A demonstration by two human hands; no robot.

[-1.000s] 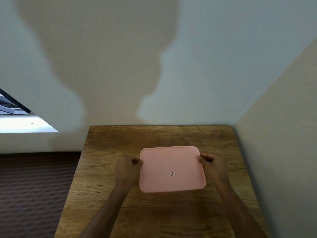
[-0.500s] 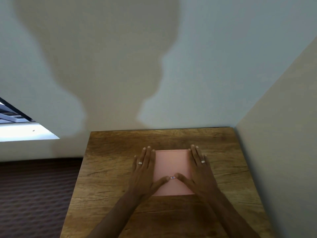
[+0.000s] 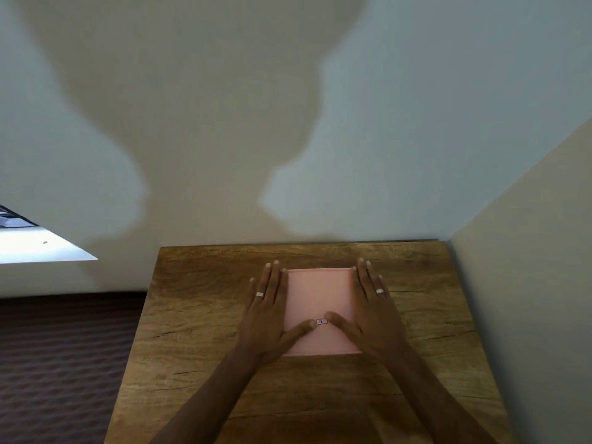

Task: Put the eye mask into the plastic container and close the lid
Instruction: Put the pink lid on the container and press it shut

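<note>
A pink lid point(image 3: 320, 296) covers the plastic container on the wooden table point(image 3: 198, 331). It bears a small sticker near its middle front. My left hand point(image 3: 269, 312) lies flat on the lid's left side, fingers stretched out, thumb pointing at the sticker. My right hand point(image 3: 371, 312) lies flat on the right side in the same way. Each hand wears a ring. The container body and the eye mask are hidden under the lid and my hands.
The table stands in a corner, with a white wall behind it and a beige wall point(image 3: 528, 283) along its right edge. Dark carpet point(image 3: 64, 363) lies to the left, below the table's left edge.
A second ago both hands gripped the lid's left and right edges. They have since opened and come to rest flat on top of the lid, and hold still over the last half second.
</note>
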